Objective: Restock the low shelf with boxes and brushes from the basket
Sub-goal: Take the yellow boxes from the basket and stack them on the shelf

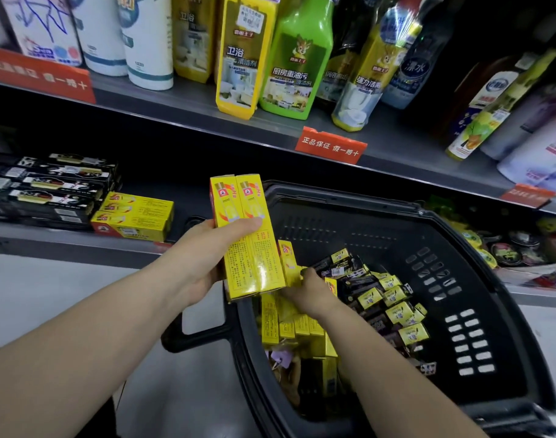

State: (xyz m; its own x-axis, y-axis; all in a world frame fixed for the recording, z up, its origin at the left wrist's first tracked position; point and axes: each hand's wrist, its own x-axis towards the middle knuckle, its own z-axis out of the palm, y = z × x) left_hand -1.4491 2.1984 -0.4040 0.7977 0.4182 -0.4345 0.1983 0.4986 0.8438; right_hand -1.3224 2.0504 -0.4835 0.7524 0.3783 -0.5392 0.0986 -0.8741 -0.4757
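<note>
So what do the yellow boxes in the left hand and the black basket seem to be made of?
The yellow boxes look like printed cardboard with a glossy coat: sharp folded edges, glare on the faces. The basket looks like moulded black plastic, probably matte: slotted walls, rounded one-piece rim.

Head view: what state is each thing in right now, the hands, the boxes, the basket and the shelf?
left hand: grips two yellow boxes, upright over the basket rim.
right hand: down in the basket, pinches a third yellow box.
basket: partly filled with loose yellow boxes and black-and-yellow packs.
low shelf: partly stocked, stacked yellow boxes beside black boxes.
</note>
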